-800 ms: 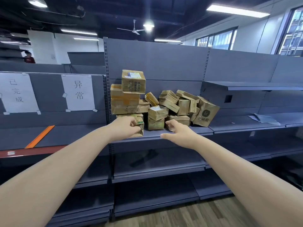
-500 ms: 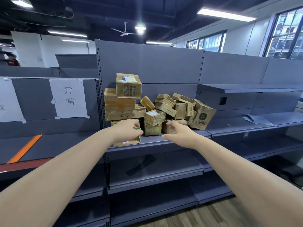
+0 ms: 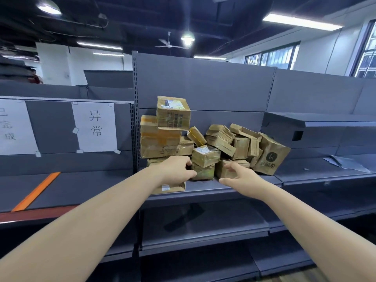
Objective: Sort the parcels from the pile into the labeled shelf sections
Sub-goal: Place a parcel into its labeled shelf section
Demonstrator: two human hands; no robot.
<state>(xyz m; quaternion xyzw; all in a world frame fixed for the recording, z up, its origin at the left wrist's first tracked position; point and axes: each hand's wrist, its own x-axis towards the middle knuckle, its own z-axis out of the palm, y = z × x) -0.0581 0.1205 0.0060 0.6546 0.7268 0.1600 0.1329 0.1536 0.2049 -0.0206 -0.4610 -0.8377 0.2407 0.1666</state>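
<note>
Head: left hand hiding parcel

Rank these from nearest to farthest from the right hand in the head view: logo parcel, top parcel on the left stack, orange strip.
From the right hand:
1. Logo parcel, at the pile's right end.
2. Top parcel, high on the left stack.
3. Orange strip, on the far-left shelf.

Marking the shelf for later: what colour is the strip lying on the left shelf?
Orange strip, seen in the head view.
</note>
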